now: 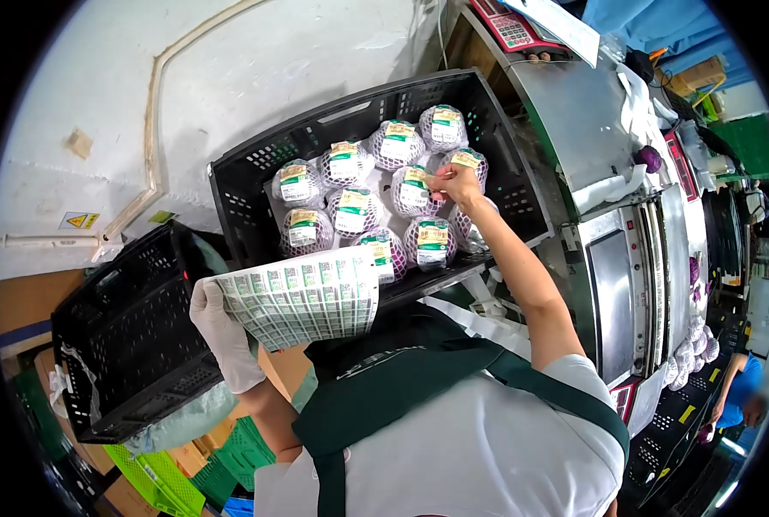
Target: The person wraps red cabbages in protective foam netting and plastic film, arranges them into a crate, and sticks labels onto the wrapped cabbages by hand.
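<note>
My left hand [221, 332], in a white glove, grips the left edge of a sheet of small green-and-white QR-code stickers [302, 297]. The sheet spreads over the near edge of a black plastic crate [350, 116]. Several red cabbages [395, 148] in white foam nets sit in the crate, with green, tan and white labels on top. My bare right hand [458, 185] is over the right side of the crate, its fingers pinched together at the label of a netted cabbage [412, 196]. Anything between those fingertips is too small to make out.
An empty black crate [134, 336] stands tilted at the left. Right of the full crate is a steel wrapping machine [565, 112] with a red keypad scale [509, 30]. A loose red cabbage [649, 158] lies farther right. Another person in blue [737, 392] is at the far right.
</note>
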Available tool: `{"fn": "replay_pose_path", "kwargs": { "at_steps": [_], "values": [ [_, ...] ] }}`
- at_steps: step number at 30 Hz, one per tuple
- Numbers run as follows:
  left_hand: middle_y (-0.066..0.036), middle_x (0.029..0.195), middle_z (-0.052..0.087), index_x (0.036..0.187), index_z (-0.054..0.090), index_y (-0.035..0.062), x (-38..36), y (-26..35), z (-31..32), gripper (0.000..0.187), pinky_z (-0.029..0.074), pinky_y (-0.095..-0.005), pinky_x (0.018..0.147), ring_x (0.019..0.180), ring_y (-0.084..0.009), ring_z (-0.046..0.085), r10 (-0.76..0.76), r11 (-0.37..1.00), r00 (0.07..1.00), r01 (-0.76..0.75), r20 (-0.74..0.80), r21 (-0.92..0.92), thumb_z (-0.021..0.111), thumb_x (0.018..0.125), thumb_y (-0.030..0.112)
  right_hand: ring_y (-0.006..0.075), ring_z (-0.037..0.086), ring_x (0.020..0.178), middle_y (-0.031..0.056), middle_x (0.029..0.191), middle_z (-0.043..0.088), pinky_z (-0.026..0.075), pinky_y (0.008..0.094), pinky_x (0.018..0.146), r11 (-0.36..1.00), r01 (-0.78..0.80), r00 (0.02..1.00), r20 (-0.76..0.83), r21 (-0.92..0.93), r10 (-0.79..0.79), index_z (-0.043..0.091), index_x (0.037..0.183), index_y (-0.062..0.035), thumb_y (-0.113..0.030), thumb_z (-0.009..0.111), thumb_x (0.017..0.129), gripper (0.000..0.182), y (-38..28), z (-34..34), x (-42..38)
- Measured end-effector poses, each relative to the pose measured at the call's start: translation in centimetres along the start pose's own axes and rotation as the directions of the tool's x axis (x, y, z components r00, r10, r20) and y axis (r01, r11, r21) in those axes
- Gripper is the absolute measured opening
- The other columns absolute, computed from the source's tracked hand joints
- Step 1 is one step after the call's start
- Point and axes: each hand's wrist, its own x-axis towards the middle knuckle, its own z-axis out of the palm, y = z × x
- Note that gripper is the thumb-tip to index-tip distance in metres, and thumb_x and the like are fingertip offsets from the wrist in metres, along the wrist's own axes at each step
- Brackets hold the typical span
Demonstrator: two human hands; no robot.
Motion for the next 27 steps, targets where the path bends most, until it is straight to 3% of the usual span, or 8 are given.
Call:
{"fn": "replay_pose_path", "kwargs": {
  "at_steps": [4, 6, 8, 11, 13, 16, 23, 27],
  "values": [
    [0.002, 0.071, 0.058, 0.08, 0.057, 0.0018, 0.1, -0.2, -0.5, 0.03, 0.043, -0.0201, 0.058, 0.062, -0.005, 0.053, -0.033, 0.998, 0.997, 0.037, -0.063, 0.058, 0.052, 0.091, 0.029, 0.0205, 0.064, 0.064, 0.0111, 0.073, 0.062, 0.054, 0.0327, 0.053, 0.887, 0.139, 0.97, -0.12, -0.441, -0.212, 0.054, 0.085, 0.0018, -0.011, 0.077, 0.065, 0.033, 1.2, 0.2, 0.4],
    [0.001, 0.072, 0.058, 0.08, 0.057, 0.0014, 0.0, -0.1, -0.5, 0.03, 0.043, -0.0208, 0.059, 0.062, -0.0055, 0.053, -0.015, 0.999, 1.0, 0.015, -0.019, 0.036, 0.05, 0.092, 0.028, 0.0278, 0.064, 0.073, 0.0143, 0.078, 0.063, 0.052, 0.0391, 0.063, 0.423, 0.059, 0.912, -0.124, -0.904, -0.392, 0.056, 0.09, -0.0018, -0.022, 0.075, 0.066, 0.037, -0.8, 0.1, -0.8],
    [0.002, 0.071, 0.057, 0.08, 0.057, 0.0013, 0.0, 0.1, -0.3, 0.03, 0.043, -0.0207, 0.058, 0.062, -0.0052, 0.052, -0.006, 0.999, 0.999, 0.008, -0.039, 0.033, 0.05, 0.092, 0.028, 0.0299, 0.063, 0.075, 0.0148, 0.081, 0.064, 0.05, 0.039, 0.066, 0.394, -0.061, 0.866, -0.245, -0.917, -0.436, 0.059, 0.089, -0.0043, -0.024, 0.074, 0.065, 0.034, 1.0, -1.6, 1.3],
    [0.003, 0.069, 0.054, 0.078, 0.056, 0.001, -0.6, 1.2, 1.5, 0.028, 0.04, -0.0198, 0.056, 0.06, -0.0041, 0.048, 0.011, 0.999, 0.997, -0.007, -0.083, 0.052, 0.049, 0.092, 0.024, 0.0194, 0.064, 0.064, 0.0105, 0.069, 0.064, 0.05, 0.0303, 0.06, 0.527, 0.342, 0.861, 0.035, -0.778, -0.508, 0.062, 0.078, -0.0012, -0.017, 0.073, 0.07, 0.021, 0.1, -2.8, -0.9],
    [0.003, 0.068, 0.052, 0.076, 0.055, 0.0001, -0.6, 1.1, 2.5, 0.025, 0.038, -0.0196, 0.054, 0.058, -0.0042, 0.046, 0.002, 0.997, 0.995, 0.006, -0.104, 0.08, 0.049, 0.092, 0.018, 0.0109, 0.058, 0.065, 0.0053, 0.075, 0.064, 0.048, 0.0251, 0.063, 0.922, 0.322, 0.943, 0.161, -0.217, -0.291, 0.062, 0.086, -0.0006, -0.024, 0.071, 0.074, 0.028, -3.9, 0.4, -6.3],
    [0.002, 0.07, 0.054, 0.08, 0.058, -0.0008, 0.0, 0.1, 3.5, 0.023, 0.038, -0.0196, 0.055, 0.06, -0.0047, 0.047, -0.03, 0.996, 0.997, 0.036, -0.074, 0.078, 0.05, 0.091, 0.017, 0.0159, 0.05, 0.107, 0.0098, 0.11, 0.057, 0.042, 0.0311, 0.088, 0.925, 0.149, 0.733, 0.589, 0.349, -0.34, 0.05, 0.119, -0.0012, -0.012, 0.074, 0.071, 0.055, -8.3, 3.9, -14.2],
    [-0.004, 0.082, 0.061, 0.092, 0.058, -0.0009, 0.4, -0.8, 4.1, 0.018, 0.047, -0.0216, 0.066, 0.07, -0.0101, 0.058, -0.075, 0.99, 0.987, 0.092, 0.143, -0.111, 0.059, 0.085, 0.016, 0.01, 0.058, 0.09, 0.005, 0.098, 0.061, 0.048, 0.0225, 0.077, 0.95, 0.295, 0.799, 0.52, 0.1, -0.302, 0.056, 0.107, 0.0004, 0.003, 0.07, 0.072, 0.038, -8.3, 5.9, -17.9],
    [-0.015, 0.104, 0.062, 0.111, 0.053, -0.001, -0.3, 1.0, 5.6, 0.042, 0.05, -0.0271, 0.079, 0.087, -0.0157, 0.062, 0.0, 0.986, 0.953, 0.05, 0.302, -0.158, 0.065, 0.072, 0.006, 0.0087, 0.058, 0.084, 0.0042, 0.092, 0.062, 0.05, 0.0226, 0.075, 0.954, 0.3, 0.837, 0.474, 0.021, -0.274, 0.057, 0.103, 0.0015, 0.004, 0.069, 0.073, 0.032, -8.2, 5.7, -18.1]
  ]
}}
